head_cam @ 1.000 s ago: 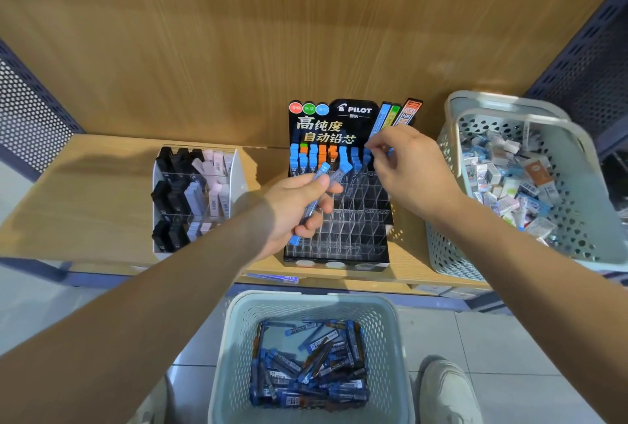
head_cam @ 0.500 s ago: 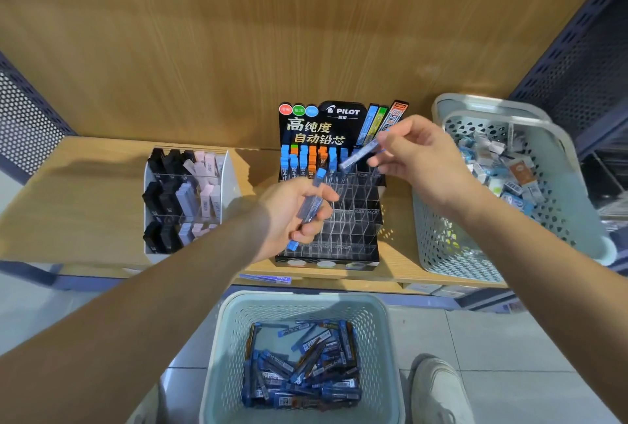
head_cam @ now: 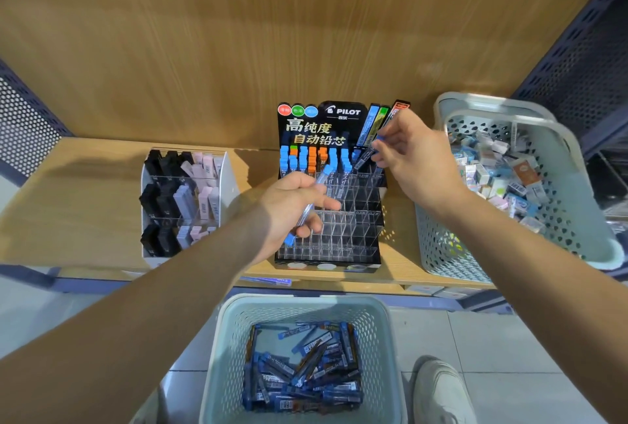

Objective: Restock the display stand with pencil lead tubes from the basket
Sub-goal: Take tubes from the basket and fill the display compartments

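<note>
A black display stand (head_cam: 328, 219) with clear slots sits on the wooden shelf; blue and orange capped tubes fill its back row. My left hand (head_cam: 292, 206) grips a blue-capped lead tube (head_cam: 314, 196) in front of the stand's left side. My right hand (head_cam: 413, 155) pinches another lead tube (head_cam: 365, 155), its lower end over the back right slots. On the floor below stands a pale basket (head_cam: 306, 308) holding several blue lead tubes (head_cam: 302, 369).
A white organiser (head_cam: 226, 182) with black and pale erasers stands left of the stand. A second pale basket (head_cam: 509, 247) of small boxed items sits at the right. A loose tube (head_cam: 266, 281) lies on the shelf edge. My shoe (head_cam: 441, 393) is beside the floor basket.
My right hand took a tube from my left hand, lifted it up and right, and now angles it down toward the stand's back right slots. The left hand has stayed in place.
</note>
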